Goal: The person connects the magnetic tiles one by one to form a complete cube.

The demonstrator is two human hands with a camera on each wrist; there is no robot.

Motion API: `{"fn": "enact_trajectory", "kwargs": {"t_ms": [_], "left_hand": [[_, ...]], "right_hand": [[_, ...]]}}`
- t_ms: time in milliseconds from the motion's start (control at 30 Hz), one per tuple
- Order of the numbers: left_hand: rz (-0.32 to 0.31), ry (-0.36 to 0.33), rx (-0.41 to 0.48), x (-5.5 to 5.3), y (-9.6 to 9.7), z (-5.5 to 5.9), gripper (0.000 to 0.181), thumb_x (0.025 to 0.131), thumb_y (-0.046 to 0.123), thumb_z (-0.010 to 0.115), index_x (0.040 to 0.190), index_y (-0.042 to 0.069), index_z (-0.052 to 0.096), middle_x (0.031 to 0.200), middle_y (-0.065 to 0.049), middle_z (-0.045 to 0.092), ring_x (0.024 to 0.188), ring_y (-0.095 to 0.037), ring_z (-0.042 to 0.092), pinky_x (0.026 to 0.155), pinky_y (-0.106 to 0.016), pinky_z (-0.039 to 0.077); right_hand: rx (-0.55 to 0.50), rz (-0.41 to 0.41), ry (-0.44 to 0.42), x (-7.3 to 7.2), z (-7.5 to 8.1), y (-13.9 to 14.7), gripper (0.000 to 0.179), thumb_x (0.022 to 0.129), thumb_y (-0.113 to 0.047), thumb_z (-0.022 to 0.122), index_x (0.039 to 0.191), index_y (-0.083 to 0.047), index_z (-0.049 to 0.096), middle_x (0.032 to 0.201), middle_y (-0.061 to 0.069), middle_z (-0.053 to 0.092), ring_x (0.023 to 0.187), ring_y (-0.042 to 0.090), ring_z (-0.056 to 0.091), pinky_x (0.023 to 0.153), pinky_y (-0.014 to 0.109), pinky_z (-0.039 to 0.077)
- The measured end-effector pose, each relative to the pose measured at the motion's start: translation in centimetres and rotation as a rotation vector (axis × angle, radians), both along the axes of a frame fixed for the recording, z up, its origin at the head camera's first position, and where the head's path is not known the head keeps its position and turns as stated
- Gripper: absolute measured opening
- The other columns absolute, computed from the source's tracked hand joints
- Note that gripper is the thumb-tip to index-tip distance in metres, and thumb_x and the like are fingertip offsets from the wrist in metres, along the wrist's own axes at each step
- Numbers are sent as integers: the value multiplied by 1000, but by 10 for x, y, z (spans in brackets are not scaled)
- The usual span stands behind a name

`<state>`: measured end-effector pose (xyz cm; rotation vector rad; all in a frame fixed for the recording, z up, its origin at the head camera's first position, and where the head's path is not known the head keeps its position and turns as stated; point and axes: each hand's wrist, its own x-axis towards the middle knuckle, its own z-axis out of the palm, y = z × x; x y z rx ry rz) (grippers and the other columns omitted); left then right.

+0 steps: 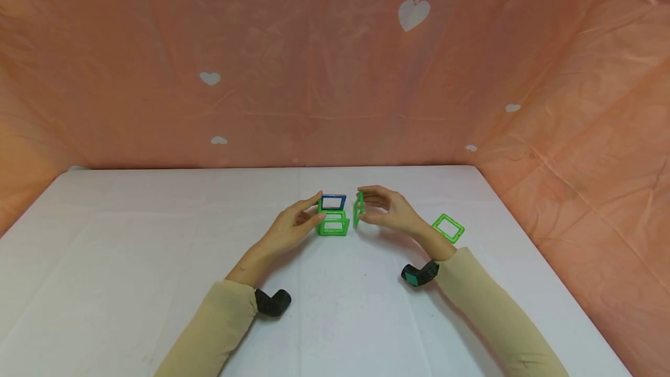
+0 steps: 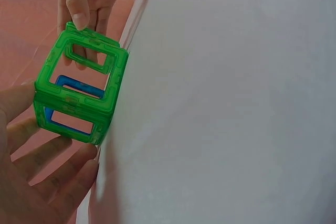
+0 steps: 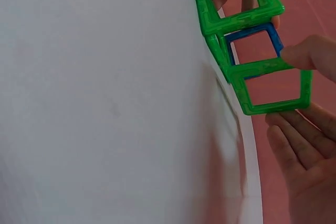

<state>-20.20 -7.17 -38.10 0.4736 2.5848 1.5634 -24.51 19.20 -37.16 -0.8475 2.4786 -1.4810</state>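
Observation:
Several green magnetic tiles and a blue one (image 1: 332,209) are joined into a small open box (image 1: 333,233) on the white table. My left hand (image 1: 288,228) grips the box at its left side, thumb near the front and a finger at the back. In my right hand (image 1: 394,212), a single green square magnetic tile (image 1: 356,214) is pinched upright, a small gap to the right of the box. The right wrist view shows the thumb (image 3: 310,55) on one edge of that tile (image 3: 275,107), with other fingers behind it.
Beside the right forearm, another green square tile (image 1: 459,234) lies flat on the table (image 1: 345,319). A black wrist camera (image 1: 273,302) sits on the left wrist, another (image 1: 420,273) on the right. Behind hangs an orange curtain (image 1: 314,74) with hearts.

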Motion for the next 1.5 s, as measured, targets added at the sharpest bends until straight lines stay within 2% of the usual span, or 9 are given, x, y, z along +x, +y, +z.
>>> {"fn": "enact_trajectory", "kwargs": {"t_ms": [400, 700, 833, 933, 1300, 1500], "left_hand": [[-22, 45, -1, -1, -1, 0, 55, 96, 21, 59, 146, 9, 39, 140, -20, 50, 105, -34, 63, 89, -44, 52], [-18, 43, -7, -1, -1, 0, 55, 96, 21, 59, 146, 10, 40, 140, -21, 50, 104, -34, 64, 87, -44, 53], [-15, 34, -3, -2, -1, 0, 55, 96, 21, 60, 146, 10, 41, 138, -22, 51, 106, -36, 63, 89, -46, 52], [-4, 17, -9, -2, -1, 0, 55, 95, 22, 60, 146, 12, 41, 137, -22, 52, 108, -37, 62, 92, -48, 50], [10, -13, -8, -2, 1, 0, 54, 96, 24, 59, 146, 14, 41, 133, -22, 55, 112, -38, 60, 95, -51, 47], [6, 13, -2, -3, 3, -1, 56, 97, 21, 58, 148, 11, 37, 135, -23, 53, 109, -37, 61, 94, -49, 49]], "right_hand": [[-13, 39, -13, 2, -4, -8, 59, 81, -2, 72, 134, 7, 47, 133, 24, 54, 121, 38, 54, 106, 48, 39], [-77, 101, -120, 2, -2, -12, 60, 82, 4, 70, 137, 6, 45, 135, 28, 50, 116, 42, 58, 93, 39, 51], [-86, 129, -142, 1, -2, -12, 60, 83, 4, 69, 138, 5, 44, 136, 29, 49, 114, 42, 59, 90, 34, 53], [-86, 142, -153, 0, -2, -12, 61, 83, 4, 67, 139, 5, 43, 136, 29, 49, 113, 43, 59, 90, 34, 53], [-42, 137, -152, 0, -2, -13, 65, 83, 2, 68, 141, 4, 41, 135, 28, 50, 113, 40, 60, 94, 35, 51], [-56, 127, -159, 0, -2, -13, 66, 83, 0, 71, 142, 3, 41, 135, 27, 51, 113, 39, 60, 94, 37, 51]]}}
